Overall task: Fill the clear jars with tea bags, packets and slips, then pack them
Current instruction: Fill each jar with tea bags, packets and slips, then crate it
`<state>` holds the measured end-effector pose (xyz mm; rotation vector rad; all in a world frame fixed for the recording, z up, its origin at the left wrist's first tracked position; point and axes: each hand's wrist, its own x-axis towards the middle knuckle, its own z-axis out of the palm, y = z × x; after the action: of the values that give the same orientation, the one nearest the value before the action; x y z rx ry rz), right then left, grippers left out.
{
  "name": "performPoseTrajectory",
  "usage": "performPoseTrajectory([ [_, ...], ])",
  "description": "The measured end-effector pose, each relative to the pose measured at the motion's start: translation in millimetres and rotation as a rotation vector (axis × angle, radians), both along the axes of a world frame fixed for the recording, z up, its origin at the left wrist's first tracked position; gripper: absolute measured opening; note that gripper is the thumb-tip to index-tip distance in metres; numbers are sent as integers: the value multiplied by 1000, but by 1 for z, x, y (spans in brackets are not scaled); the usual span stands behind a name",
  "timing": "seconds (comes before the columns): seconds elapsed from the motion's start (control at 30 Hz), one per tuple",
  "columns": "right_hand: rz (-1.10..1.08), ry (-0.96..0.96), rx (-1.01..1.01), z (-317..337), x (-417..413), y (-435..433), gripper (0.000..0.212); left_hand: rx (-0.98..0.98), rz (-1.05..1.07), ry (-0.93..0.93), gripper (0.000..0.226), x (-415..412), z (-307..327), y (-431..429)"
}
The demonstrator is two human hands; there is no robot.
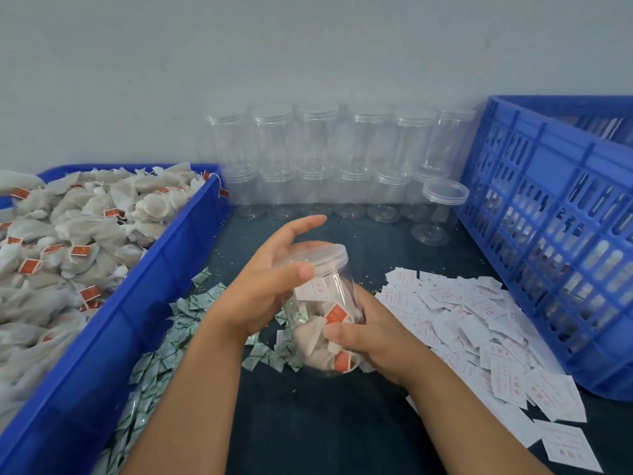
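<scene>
gripping the lower half of a filled jar [322,313], the right hand [370,341] has its fingers curled round the clear wall, thumb across the front; its grip is closed firmly on the jar. the jar is held tilted above the dark counter [325,423], between the two hands, with its top leaning away from the person. inside it are pale tea bags with red tags and a white slip pressed against the wall. a clear lid [320,253] sits on its mouth. the left hand [263,286] lies against the lid from the left, thumb on the lid's rim and fingers stretched out almost straight past it; its grip is loose and wide, not wrapped round anything.

at the left, a blue tray [164,269] is heaped with tea bags [68,241]. just beside the tray, green-and-white packets [161,358] are strewn along the counter. at the right, white slips [479,323] with red print lie in a loose pile, reaching to the foot of a blue crate [548,234]. against the wall, empty jars [318,159] with lids are stacked in two rows, and one more lidded jar [442,207] stands in front of them, near the crate.
</scene>
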<state>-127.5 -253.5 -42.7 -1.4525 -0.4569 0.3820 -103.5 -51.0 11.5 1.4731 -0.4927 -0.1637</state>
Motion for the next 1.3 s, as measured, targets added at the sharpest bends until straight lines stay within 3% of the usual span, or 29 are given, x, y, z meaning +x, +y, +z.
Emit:
performPoseTrajectory([
  [0.1,-237,-76,-72,0,0,9,69,44,204,-13,79,1,-1,-8],
  [0.23,-486,-391,-471,5,-3,10,78,247,382,-59,78,0,-5,-20],
  [0.33,-376,-327,-379,1,-1,2,74,179,317,-36,74,3,-7,-13],
  [0.43,-49,-38,-128,1,-4,-2,72,22,5,-5,83,5,-7,-1],
  [0.5,96,44,-38,0,-10,1,76,-25,-170,20,93,3,-7,3],
  [0.57,9,-26,-31,-2,-11,6,75,-7,-120,1,97,3,-4,9],
  [0.63,-216,-105,-71,1,-8,8,81,23,84,-11,87,5,-2,12],
  [0.77,-539,-299,-440,3,-6,10,95,235,242,-13,80,1,-4,-13],
  [0.83,-450,-266,-398,-3,-3,7,85,243,302,-3,77,1,-6,-21],
  [0.93,-78,-53,-76,-5,-1,1,71,55,59,75,92,5,-7,-9],
  [1.0,10,16,16,-4,-3,3,70,-12,-47,67,108,3,-5,0],
  [1.1,-243,-48,-33,-4,-1,11,73,-10,138,70,98,5,-7,-5],
  [1.17,-428,-185,-232,-3,-2,11,81,81,249,47,93,5,-8,-14],
  [1.23,-482,-283,-422,-3,-2,9,93,158,322,17,94,5,-8,-22],
  [1.3,-451,-249,-403,-3,-2,7,95,126,355,22,88,5,-10,-28],
])
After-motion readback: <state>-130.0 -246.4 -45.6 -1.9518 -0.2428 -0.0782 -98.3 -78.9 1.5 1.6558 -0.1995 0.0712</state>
